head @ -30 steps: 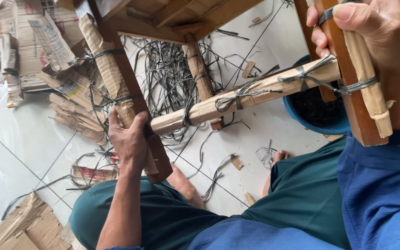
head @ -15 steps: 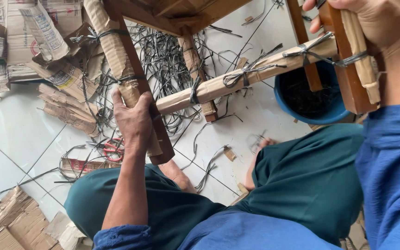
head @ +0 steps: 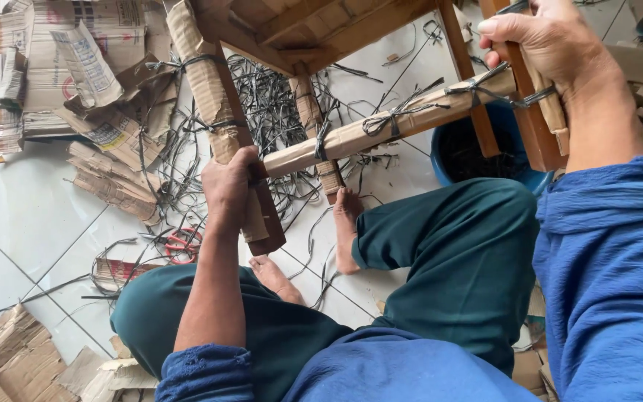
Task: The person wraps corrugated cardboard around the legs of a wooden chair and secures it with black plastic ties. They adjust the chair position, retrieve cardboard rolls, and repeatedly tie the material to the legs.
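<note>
Both hands (head: 228, 186) (head: 552, 45) still clasp the wooden frame (head: 351, 134), now nearer.

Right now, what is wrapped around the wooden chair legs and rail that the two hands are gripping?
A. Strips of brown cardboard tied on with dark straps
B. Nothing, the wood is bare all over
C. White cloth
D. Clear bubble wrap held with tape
A: the left hand grips a chair leg and the right hand another, and the rail between them is sheathed in brown cardboard bound with dark straps.

Wooden stool (head: 351, 30), cardboard wrap (head: 381, 126), glossy tiles (head: 9, 216)
</note>
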